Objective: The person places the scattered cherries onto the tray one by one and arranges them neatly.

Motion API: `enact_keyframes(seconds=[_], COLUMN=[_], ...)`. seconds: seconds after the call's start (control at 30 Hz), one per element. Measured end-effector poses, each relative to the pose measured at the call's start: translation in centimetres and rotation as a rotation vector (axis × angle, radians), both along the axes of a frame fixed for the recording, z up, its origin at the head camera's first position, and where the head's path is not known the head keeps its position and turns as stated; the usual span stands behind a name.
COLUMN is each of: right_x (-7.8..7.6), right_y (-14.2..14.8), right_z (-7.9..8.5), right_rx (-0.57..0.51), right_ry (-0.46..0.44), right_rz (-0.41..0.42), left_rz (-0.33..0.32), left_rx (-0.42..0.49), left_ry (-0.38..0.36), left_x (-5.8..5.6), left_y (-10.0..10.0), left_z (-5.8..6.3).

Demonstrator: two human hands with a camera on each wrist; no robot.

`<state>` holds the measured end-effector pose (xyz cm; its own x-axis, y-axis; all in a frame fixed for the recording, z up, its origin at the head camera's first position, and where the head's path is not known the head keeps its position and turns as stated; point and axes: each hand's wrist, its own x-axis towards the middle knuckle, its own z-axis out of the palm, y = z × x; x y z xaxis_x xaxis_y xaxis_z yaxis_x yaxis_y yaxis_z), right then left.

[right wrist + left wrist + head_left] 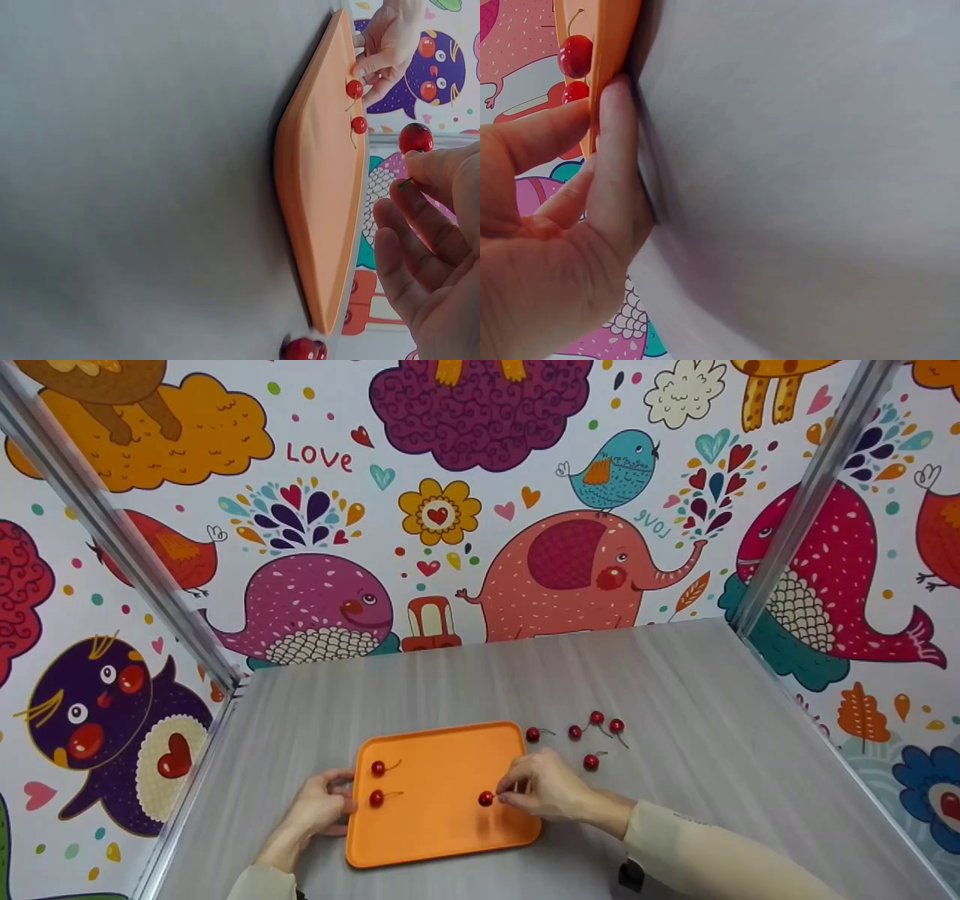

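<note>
Cherry looks light, slick, probably bruisable; hold by stem, as right hand does, fingertips pinched. Left hand, half-curled, grips orange tray, left rim.

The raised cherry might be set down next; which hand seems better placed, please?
Likely the right hand: it holds the raised cherry above the orange tray; the left hand grips the tray's edge.
</note>
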<state>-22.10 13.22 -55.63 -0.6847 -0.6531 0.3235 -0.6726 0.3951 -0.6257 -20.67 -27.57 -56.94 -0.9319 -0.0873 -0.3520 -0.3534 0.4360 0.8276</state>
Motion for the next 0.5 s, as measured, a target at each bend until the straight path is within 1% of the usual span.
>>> enact_keyframes(seconds=[0.17, 0.5], right_x=[0.0, -0.3], right_y=[-1.5, -5.1], right_z=[0.2, 0.8], right_rx=[0.046, 0.131], right_ry=[0.016, -0.015], right_rz=[-0.001, 0.001], left_rz=[0.005, 0.005], left_rx=[-0.008, -0.029], left_ry=[-0.004, -0.011], left_x=[0.0, -0.1], left_y=[0.1, 0.1], left_z=[0.1, 0.1])
